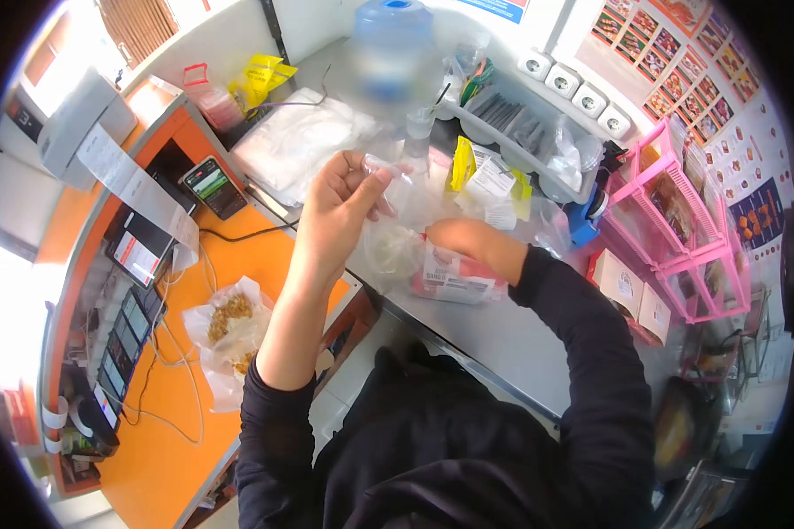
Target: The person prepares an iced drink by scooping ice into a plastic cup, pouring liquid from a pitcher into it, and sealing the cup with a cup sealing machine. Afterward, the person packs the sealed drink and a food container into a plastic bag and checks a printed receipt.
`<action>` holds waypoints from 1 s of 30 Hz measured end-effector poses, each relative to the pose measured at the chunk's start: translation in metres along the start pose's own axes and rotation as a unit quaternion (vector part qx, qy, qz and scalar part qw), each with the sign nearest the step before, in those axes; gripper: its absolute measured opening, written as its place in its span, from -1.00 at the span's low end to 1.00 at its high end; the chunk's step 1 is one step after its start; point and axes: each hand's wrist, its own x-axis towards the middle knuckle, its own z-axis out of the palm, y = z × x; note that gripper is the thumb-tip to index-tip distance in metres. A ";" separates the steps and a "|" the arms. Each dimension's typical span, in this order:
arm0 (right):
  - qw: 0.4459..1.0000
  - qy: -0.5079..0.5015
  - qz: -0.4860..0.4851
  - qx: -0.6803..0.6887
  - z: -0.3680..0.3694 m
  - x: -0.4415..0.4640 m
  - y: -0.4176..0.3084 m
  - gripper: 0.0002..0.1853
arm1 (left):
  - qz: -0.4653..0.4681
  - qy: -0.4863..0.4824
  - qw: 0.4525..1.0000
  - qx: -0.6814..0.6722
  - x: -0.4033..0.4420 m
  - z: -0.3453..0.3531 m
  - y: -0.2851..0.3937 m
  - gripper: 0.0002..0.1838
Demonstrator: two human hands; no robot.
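Note:
My left hand [340,198] is raised over the metal counter, its fingers pinched on the top of a clear plastic bag [392,251]. The bag hangs open below it and looks pale inside; its contents are hard to make out. My right hand [472,242] reaches in from the right beside the bag, over a pink and white printed package [457,275]. Its fingertips are hidden, and what they hold cannot be made out.
A stack of white plastic bags [300,141] lies behind my left hand. A grey divided tray [529,132], a pink rack [679,212] and a box [622,286] stand to the right. Left, an orange desk [159,450] bears food on paper [229,331], a phone [213,188] and cables.

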 end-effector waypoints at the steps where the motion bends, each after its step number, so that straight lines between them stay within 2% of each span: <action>1: 1.000 -0.013 0.006 -0.016 0.003 0.000 -0.003 -0.76 | -0.001 0.005 1.000 -0.002 0.000 -0.001 -0.001 -0.87; 4: 0.995 -0.091 -0.018 0.023 -0.013 -0.013 -0.016 -0.76 | -0.004 0.006 1.000 -0.004 0.002 0.000 -0.002 -0.85; 6: 0.992 -0.113 0.036 0.050 -0.044 -0.042 -0.034 -0.73 | -0.009 0.000 1.000 -0.003 0.003 -0.001 -0.001 -0.83; 9: 0.985 -0.157 0.071 0.017 -0.063 -0.091 -0.028 -0.60 | 0.008 0.020 0.993 0.115 0.002 -0.009 0.003 -0.85; 10: 0.984 -0.130 0.117 -0.021 -0.084 -0.129 -0.037 -0.50 | 0.006 0.048 0.977 0.206 0.002 -0.012 0.004 -0.85; 11: 0.980 -0.102 0.163 -0.059 -0.109 -0.171 -0.051 -0.39 | 0.199 0.046 0.947 0.247 0.013 -0.021 -0.015 -0.85; 13: 0.965 -0.041 0.144 -0.216 -0.131 -0.222 -0.059 -0.57 | 0.146 -0.004 0.979 0.142 0.013 -0.012 -0.007 -0.94; 15: 0.945 0.113 0.006 -0.305 -0.123 -0.237 -0.044 -0.75 | 0.062 -0.055 0.996 0.043 0.020 -0.015 -0.014 -0.91; 16: 0.917 0.190 -0.062 -0.346 -0.121 -0.242 -0.042 -0.84 | 0.019 -0.082 0.996 -0.005 0.024 -0.013 -0.016 -0.88; 18: 0.876 0.237 -0.084 -0.411 -0.138 -0.243 -0.043 -0.94 | 0.039 -0.124 0.978 0.165 0.030 0.002 -0.014 -0.81; 19: 0.852 0.259 -0.096 -0.445 -0.149 -0.239 -0.045 -0.92 | 0.051 -0.141 0.957 0.248 0.031 0.016 -0.007 -0.78; 20: 0.844 0.286 -0.124 -0.436 -0.150 -0.231 -0.043 -0.93 | 0.017 -0.191 0.943 0.274 0.028 0.034 0.005 -0.65; 22: 0.822 0.341 -0.184 -0.417 -0.145 -0.211 -0.037 -0.93 | 0.002 -0.300 0.905 0.301 0.030 0.063 0.011 -0.66; 23: 0.836 0.339 -0.188 -0.389 -0.143 -0.204 -0.037 -0.94 | 0.004 -0.337 0.889 0.309 0.032 0.076 0.009 -0.67; 25: 0.859 0.332 -0.199 -0.334 -0.141 -0.196 -0.036 -0.76 | 0.043 -0.343 0.885 0.312 0.044 0.089 -0.026 -0.70; 26: 0.878 0.371 -0.191 -0.236 -0.138 -0.199 -0.033 -0.57 | 0.061 -0.319 0.900 0.291 0.054 0.088 -0.037 -0.76; 28: 0.885 0.433 -0.170 -0.031 -0.122 -0.216 -0.027 -0.14 | 0.014 -0.319 0.897 0.308 0.052 0.086 -0.016 -0.79; 29: 0.894 0.427 -0.131 0.045 -0.096 -0.214 -0.020 0.10 | -0.010 -0.317 0.895 0.314 0.050 0.085 -0.009 -0.78; 30: 0.897 0.415 -0.092 0.119 -0.059 -0.199 -0.011 0.36 | 0.009 -0.320 0.899 0.300 0.049 0.083 -0.011 -0.79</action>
